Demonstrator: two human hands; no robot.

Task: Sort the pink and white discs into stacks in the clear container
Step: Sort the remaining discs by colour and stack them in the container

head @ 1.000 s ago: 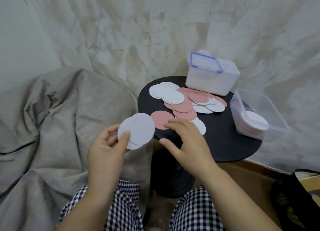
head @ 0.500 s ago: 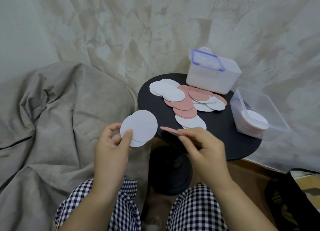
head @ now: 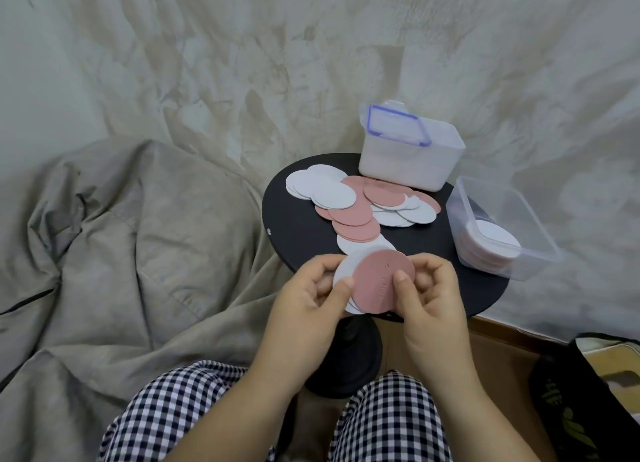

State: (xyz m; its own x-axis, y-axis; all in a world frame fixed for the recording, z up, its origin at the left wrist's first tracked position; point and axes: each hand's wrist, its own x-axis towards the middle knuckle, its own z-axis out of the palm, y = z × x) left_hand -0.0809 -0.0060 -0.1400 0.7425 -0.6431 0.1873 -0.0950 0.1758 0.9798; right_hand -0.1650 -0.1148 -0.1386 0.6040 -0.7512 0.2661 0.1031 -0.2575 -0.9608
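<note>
Both forearms enter from the lower edge and converge upward, so the hands sit side by side in front of the body with palms turned toward each other. The left hand (head: 308, 299) has its fingers curled behind a small fan of white discs (head: 344, 271), thumb pressed on their front face. The right hand (head: 433, 302) has its fingers curled behind a pink disc (head: 379, 281), thumb flat on its front near the right rim. The thumbs lie near each other, apart.
</note>
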